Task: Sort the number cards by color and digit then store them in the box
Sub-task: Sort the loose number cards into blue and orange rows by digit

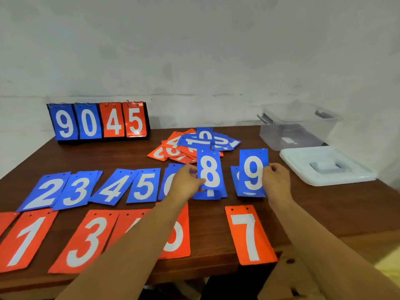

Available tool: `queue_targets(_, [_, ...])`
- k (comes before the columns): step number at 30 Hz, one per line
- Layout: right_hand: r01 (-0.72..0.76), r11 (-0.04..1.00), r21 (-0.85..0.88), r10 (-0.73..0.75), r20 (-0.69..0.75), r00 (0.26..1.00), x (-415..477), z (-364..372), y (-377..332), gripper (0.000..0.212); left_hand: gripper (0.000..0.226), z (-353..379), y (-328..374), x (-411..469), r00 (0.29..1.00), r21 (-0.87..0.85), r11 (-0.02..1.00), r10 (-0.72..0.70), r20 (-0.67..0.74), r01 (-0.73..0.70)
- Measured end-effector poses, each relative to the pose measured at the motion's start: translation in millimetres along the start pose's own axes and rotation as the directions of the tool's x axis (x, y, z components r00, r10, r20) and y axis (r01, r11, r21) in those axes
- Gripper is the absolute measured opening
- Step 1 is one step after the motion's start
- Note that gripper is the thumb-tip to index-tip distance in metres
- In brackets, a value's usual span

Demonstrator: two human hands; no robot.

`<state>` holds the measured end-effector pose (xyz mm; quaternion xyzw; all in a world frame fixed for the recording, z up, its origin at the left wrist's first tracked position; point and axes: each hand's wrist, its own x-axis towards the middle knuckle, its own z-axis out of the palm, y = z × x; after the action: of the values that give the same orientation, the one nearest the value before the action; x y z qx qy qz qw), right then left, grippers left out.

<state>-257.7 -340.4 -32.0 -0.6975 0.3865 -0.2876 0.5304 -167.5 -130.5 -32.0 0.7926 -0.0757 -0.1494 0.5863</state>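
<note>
- Fingers: your left fingers (200, 181) pinch the left edge of the blue 8 card (209, 169). Your right fingers (267, 169) pinch the right edge of the blue 9 card (253, 169). Each hand is closed on one card, and both cards are held over the blue row, not laid flat.
- Step in hand, as judged: you are laying out blue digits. Sorting is partway done and storing has not begun.
- Nearest row: the orange 1 card (28, 239), orange 3 card (86, 241) and orange 7 card (249, 234) lie flat along the near edge of the surface (313, 213). Your left forearm partly hides two more orange cards, and their digits cannot be read.
- Next row: the blue 2 card (45, 191), blue 3 card (78, 191), blue 4 card (112, 187) and blue 5 card (145, 185) lie flat, edges overlapping. Another blue card sits half hidden behind your left hand.
- Beneath the held cards: a blue pile (208, 194) lies under the 8, and a second blue pile (240, 185) under the 9. Too little of either digit shows to read it.
- Next move, as judged: the 8 needs a place of its own between those two piles, where the gap looks narrow. Lower each card flat, then release it.
- Unsorted heap (194, 144): mixed orange and blue cards, just beyond the held 8.
- Lid (324, 165): white, handle up, to the right.
- Box (296, 131): transparent and open, just beyond the lid.
- Scoreboard stand (99, 122): far left by the wall, showing 9 0 4 5.
</note>
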Motion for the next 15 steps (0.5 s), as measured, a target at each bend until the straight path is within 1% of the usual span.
queue_targets(2, [0.006,1.0,0.002,-0.006,-0.024,1.0,6,-9,4,0.014,0.042,9,2,3,0.999,0.04,0.999,0.025,-0.02,-0.024])
queue_targets(4, [0.005,1.0,0.011,-0.004,-0.048,0.999,12,-17,8,0.014,0.047,18,3,5,0.998,0.065,0.996,0.065,-0.009,-0.064])
queue_targets(6, [0.003,0.999,0.032,-0.001,-0.062,0.998,17,-22,13,0.015,0.043,28,8,5,0.995,0.077,0.992,0.096,0.041,-0.099])
queue_targets(9, [0.0,0.999,0.044,0.003,-0.055,0.998,23,-25,22,0.016,0.026,51,17,5,0.983,0.129,0.98,0.135,0.122,-0.151])
queue_targets(10, [0.0,0.999,0.036,0.002,-0.049,0.999,25,-26,24,0.015,0.022,60,20,5,0.978,0.172,0.969,0.152,0.141,-0.175])
queue_targets(12, [0.006,1.0,0.002,-0.006,-0.041,0.999,27,-29,29,0.013,0.021,77,22,9,0.971,0.26,0.941,0.177,0.161,-0.215])
queue_targets(14, [0.015,1.0,-0.027,-0.017,-0.046,0.999,30,-33,34,0.015,0.027,92,21,11,0.965,0.351,0.906,0.179,0.19,-0.237])
queue_targets(15, [0.023,0.999,-0.044,-0.025,-0.05,0.998,31,-35,36,0.015,0.033,97,22,11,0.958,0.432,0.862,0.192,0.211,-0.267])
